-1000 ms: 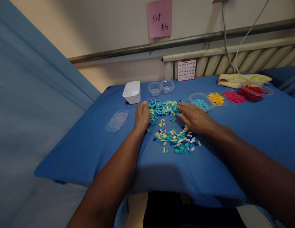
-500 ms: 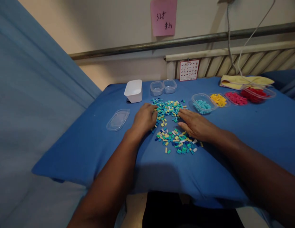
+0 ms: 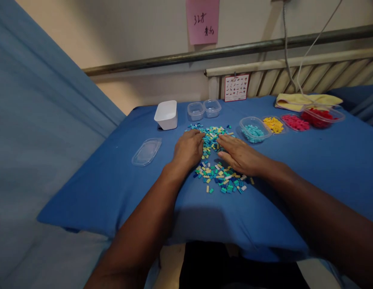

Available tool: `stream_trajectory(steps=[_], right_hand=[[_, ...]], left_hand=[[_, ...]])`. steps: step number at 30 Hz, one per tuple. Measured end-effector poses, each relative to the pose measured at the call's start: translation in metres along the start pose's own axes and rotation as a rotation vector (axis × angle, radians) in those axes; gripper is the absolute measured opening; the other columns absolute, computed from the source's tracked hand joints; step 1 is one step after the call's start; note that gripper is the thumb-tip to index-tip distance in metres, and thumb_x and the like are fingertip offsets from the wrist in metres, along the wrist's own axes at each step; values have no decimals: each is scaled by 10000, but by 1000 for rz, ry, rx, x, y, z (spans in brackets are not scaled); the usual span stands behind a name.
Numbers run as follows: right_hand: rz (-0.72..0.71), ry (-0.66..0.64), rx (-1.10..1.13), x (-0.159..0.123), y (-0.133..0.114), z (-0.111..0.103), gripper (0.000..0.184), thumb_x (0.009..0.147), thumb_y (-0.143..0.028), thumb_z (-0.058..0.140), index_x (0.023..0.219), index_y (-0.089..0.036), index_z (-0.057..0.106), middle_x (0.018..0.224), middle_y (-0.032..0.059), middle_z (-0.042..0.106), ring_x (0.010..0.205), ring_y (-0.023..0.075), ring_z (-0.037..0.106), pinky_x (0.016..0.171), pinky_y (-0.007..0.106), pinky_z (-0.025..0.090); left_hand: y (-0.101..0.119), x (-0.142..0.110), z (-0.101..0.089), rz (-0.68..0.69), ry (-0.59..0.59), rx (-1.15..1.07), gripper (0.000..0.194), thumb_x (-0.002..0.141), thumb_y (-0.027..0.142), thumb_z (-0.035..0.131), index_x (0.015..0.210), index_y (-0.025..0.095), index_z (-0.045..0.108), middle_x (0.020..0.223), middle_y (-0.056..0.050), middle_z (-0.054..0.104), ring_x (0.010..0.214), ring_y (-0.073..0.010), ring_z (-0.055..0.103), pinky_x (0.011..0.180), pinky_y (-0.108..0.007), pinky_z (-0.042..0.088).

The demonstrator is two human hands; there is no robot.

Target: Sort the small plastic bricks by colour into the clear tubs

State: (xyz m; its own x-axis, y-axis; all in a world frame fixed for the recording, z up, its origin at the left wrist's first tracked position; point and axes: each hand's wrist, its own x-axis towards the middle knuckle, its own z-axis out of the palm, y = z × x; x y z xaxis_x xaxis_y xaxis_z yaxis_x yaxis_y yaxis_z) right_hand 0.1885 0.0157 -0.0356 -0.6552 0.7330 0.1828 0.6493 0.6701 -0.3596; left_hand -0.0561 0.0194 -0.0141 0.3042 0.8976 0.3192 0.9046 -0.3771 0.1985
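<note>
Small toy bricks in teal, blue, green, yellow and white lie loose in two patches: a dense far pile (image 3: 211,138) and a sparser near pile (image 3: 224,178). At the left side of the far pile, my left hand (image 3: 189,147) rests against the bricks, fingers curved but apart from a grip. From the right, my right hand (image 3: 242,155) lies with its fingers stretched out at the far pile and its thumb held off. Bricks sit between the two hands; some under the palms and fingers are hidden.
A white tub (image 3: 167,115) and two clear containers (image 3: 203,111) stand behind. A clear lid (image 3: 146,152) lies left. To the right are containers of teal bricks (image 3: 253,131), yellow bricks (image 3: 273,125), pink bricks (image 3: 295,122) and red pieces (image 3: 319,116), beside a yellow cloth (image 3: 308,100).
Both hands have moved closer together, the left one rightward and the right one leftward, squeezing the far pile narrower. The view has shifted slightly.
</note>
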Motion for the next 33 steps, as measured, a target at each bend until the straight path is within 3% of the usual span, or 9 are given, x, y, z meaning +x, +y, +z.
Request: stream_trajectory(steps=[4, 8, 14, 19, 21, 24, 26, 29, 33], right_hand=[[42, -69, -30, 5, 6, 2, 804, 1140, -624, 329, 1673, -39, 472, 1783, 273, 359, 1685, 415, 297, 1351, 636, 295], [-26, -83, -2, -4, 1, 2, 804, 1147, -638, 312, 1716, -81, 425, 1807, 234, 329, 1698, 387, 272, 1368, 621, 269], [-152, -78, 83, -25, -3, -5, 667, 1151, -564, 414, 1699, -190, 484, 1747, 180, 477, 1645, 373, 403, 1345, 631, 328], [-76, 60, 12, -23, 12, -10, 531, 1142, -356, 431, 1585, -114, 595, 1640, 245, 586, 1558, 401, 526, 1284, 640, 413], [-36, 50, -41, -22, 16, -11, 507, 1119, -288, 444, 1531, -58, 632, 1605, 278, 607, 1515, 410, 571, 1254, 606, 454], [22, 21, -86, -23, 16, -13, 431, 1097, -250, 485, 1420, -97, 727, 1447, 231, 740, 1332, 384, 713, 1134, 524, 555], [81, 60, -120, -22, 14, -15, 391, 1093, -258, 516, 1370, -138, 766, 1335, 187, 798, 1215, 367, 761, 1049, 493, 588], [99, 142, -132, -16, 12, -15, 359, 1077, -239, 560, 1342, -163, 790, 1311, 154, 809, 1211, 346, 754, 1043, 459, 574], [43, 107, -94, 1, 5, -10, 304, 1046, -198, 612, 1265, -188, 823, 1284, 116, 821, 1219, 306, 742, 1067, 405, 545]], left_hand=[[-6, -2, 2, -32, -159, 94, 539, 1131, 302, 434, 1589, 47, 559, 1710, -264, 457, 1612, -371, 433, 1348, -528, 336], [0, -9, -2, 45, -249, 57, 609, 1154, 355, 353, 1667, 41, 447, 1796, -247, 315, 1699, -354, 277, 1393, -524, 240], [28, -28, -18, 204, -469, -73, 682, 1148, 438, 364, 1718, 64, 368, 1811, -209, 293, 1712, -329, 242, 1398, -527, 232], [26, -25, -23, 201, -311, -82, 557, 1136, 303, 371, 1649, 130, 505, 1737, -162, 468, 1641, -281, 418, 1374, -497, 304], [20, -23, -24, 211, -318, -71, 510, 1103, 235, 418, 1572, 134, 590, 1697, -162, 525, 1601, -281, 481, 1342, -476, 367], [15, -22, -25, 225, -357, -91, 431, 1072, 178, 462, 1429, 172, 703, 1591, -135, 643, 1485, -280, 606, 1245, -435, 485], [15, -22, -28, 169, -295, -94, 400, 1083, 178, 457, 1364, 206, 739, 1481, -113, 721, 1379, -280, 676, 1163, -427, 540], [15, -19, -33, 70, -190, -43, 349, 1084, 196, 485, 1253, 206, 789, 1302, -118, 778, 1252, -293, 714, 1063, -419, 569], [14, -16, -38, 22, -227, 16, 293, 1041, 195, 536, 1070, 197, 828, 1100, -121, 773, 1063, -285, 725, 916, -387, 568]])
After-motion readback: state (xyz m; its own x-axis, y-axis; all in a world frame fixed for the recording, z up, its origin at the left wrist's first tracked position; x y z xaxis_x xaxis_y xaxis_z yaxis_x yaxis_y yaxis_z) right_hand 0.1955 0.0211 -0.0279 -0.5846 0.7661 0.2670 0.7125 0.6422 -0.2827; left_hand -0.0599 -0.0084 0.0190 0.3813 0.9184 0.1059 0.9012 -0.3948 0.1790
